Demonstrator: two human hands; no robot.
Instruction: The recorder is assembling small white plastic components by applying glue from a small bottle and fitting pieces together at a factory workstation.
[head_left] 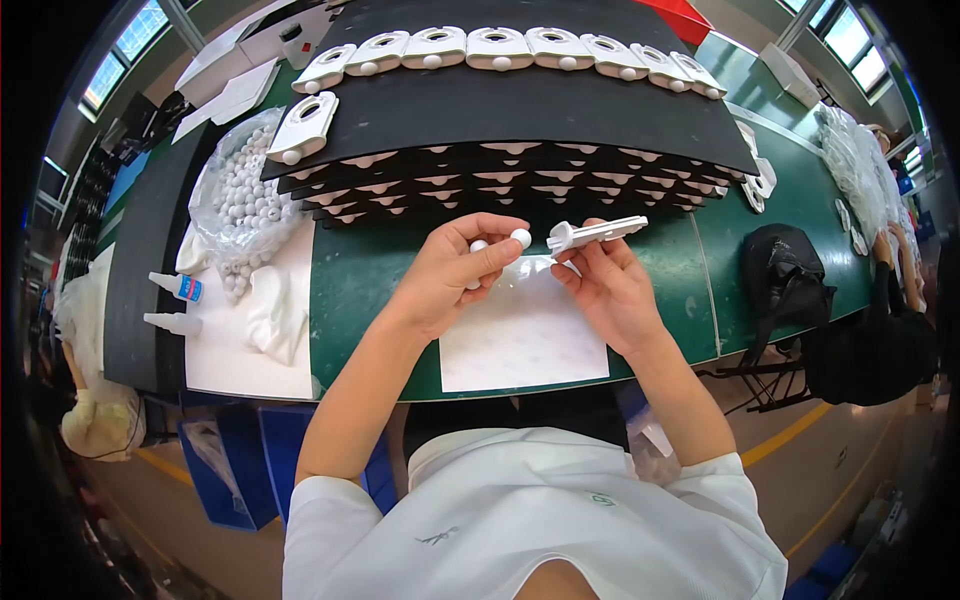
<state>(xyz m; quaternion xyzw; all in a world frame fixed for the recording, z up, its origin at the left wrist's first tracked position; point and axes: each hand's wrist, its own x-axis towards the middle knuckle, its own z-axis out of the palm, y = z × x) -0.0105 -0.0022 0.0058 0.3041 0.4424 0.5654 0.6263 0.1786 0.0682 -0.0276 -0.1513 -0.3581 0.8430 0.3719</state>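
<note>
Between thumb and forefinger, my left hand pinches a small white ball, and more white balls are tucked in its curled fingers. Just to the right, my right hand grips a flat white plastic part with a rounded knob at its left end. The ball and the part are a short gap apart. Both hands hover above a white paper sheet on the green table.
Stacked black boards bear rows of similar white parts with balls on them. At left are a bag of white balls, small glue bottles and a white cloth. A black bag lies right. Other people sit at both sides.
</note>
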